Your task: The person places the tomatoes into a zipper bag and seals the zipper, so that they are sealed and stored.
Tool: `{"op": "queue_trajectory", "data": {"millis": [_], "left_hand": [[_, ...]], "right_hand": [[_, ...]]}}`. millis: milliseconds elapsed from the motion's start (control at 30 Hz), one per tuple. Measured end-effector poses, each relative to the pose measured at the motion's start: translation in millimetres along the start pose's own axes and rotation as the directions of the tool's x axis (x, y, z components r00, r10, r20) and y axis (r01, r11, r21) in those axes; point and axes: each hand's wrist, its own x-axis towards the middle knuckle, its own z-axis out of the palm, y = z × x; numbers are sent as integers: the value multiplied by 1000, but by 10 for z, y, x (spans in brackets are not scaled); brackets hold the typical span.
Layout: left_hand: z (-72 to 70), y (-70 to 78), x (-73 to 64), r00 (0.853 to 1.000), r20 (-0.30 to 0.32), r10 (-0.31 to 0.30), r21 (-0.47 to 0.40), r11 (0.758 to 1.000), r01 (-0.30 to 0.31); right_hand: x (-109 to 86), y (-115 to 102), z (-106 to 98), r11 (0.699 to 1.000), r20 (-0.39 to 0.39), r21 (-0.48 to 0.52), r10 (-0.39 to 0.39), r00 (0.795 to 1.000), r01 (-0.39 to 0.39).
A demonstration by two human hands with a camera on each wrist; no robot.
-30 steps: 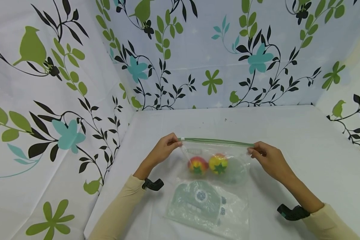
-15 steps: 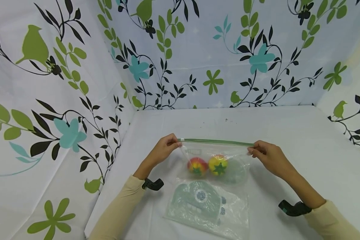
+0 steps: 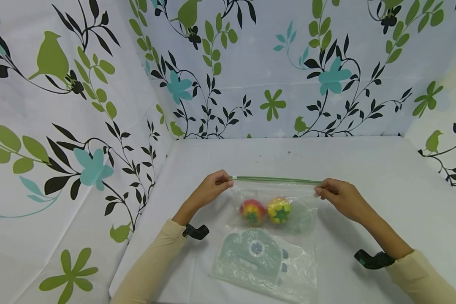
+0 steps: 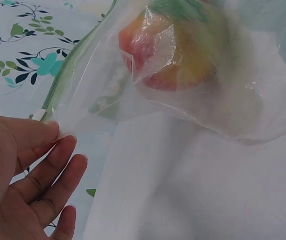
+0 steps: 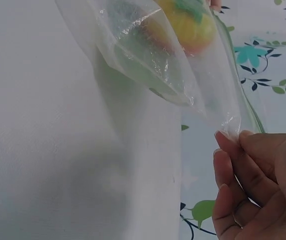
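Note:
A clear zipper bag (image 3: 266, 287) with a green top strip and a pale green printed figure is stretched between both hands. Inside it are a red-and-yellow toy fruit (image 3: 252, 212) and a yellow one (image 3: 279, 210), each with a green leafy top. A pale green round shape beside them is too blurred to tell. My left hand (image 3: 210, 188) pinches the top left corner, by the white slider (image 4: 39, 115). At the opposite top corner, my right hand (image 3: 340, 198) pinches the bag's edge between thumb and forefinger (image 5: 227, 142).
Beneath the bag lies a white table (image 3: 384, 177). A patterned cloth (image 3: 228, 84) with leaves, birds and flowers hangs behind it and at both sides. Small dark specks (image 3: 289, 152) dot the table's far part. Each wrist carries a black camera mount (image 3: 196, 232).
Both hands keep their pinch on the bag's top corners. The whole head view has shifted slightly to the right; the slider stays at the left end.

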Motion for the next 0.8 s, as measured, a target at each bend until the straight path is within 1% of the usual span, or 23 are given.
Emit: {"op": "queue_trajectory", "data": {"millis": [67, 167, 333, 467, 600, 700, 800], "left_hand": [[-7, 17, 26, 1000, 12, 8, 46, 999, -8], [-23, 51, 65, 1000, 10, 29, 113, 993, -29], [-44, 83, 118, 999, -9, 48, 171, 984, -46], [-47, 122, 137, 999, -3, 40, 198, 979, -39], [-47, 152, 158, 999, -6, 52, 222, 974, -49], [-46, 147, 172, 998, -7, 70, 239, 969, -66], [-44, 144, 180, 997, 5, 81, 254, 964, -80]], "right_hand": [[11, 15, -11, 1000, 12, 3, 5, 1000, -5], [30, 32, -10, 1000, 8, -8, 13, 1000, -13], [79, 10, 19, 1000, -15, -15, 19, 1000, -19], [151, -31, 45, 999, -42, -32, 13, 999, -14], [261, -89, 72, 998, -63, -69, -14, 998, 10], [365, -146, 119, 997, -55, -74, -43, 998, 39], [474, -216, 182, 994, -27, -86, -74, 997, 71]]}}
